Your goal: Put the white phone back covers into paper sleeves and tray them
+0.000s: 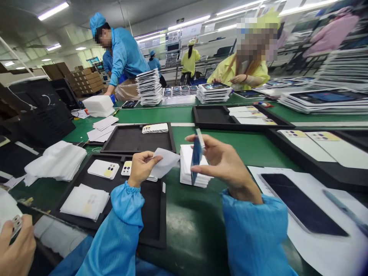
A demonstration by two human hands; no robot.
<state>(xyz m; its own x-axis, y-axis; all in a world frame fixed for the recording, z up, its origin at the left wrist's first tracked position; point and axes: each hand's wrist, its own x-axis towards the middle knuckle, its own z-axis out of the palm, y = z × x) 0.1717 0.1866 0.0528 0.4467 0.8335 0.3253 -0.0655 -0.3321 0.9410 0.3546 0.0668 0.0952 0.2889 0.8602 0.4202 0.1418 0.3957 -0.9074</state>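
My left hand pinches a thin white sheet between thumb and fingers, above a black tray. In my right hand a slim phone-shaped piece stands nearly edge-on, its dark bluish face turned left and a pale edge on top. Thumb and fingers grip it at its two ends. Behind and below it, a stack of white phone-sized pieces rests on the green table. White phone backs with camera rings lie in the black tray, along with white wrapped pieces.
A co-worker's hand holds a white phone back at lower left. White sheets are piled at left. Right of me, a dark-screened phone and a pen lie on paper. More black trays and tall stacks stand farther back.
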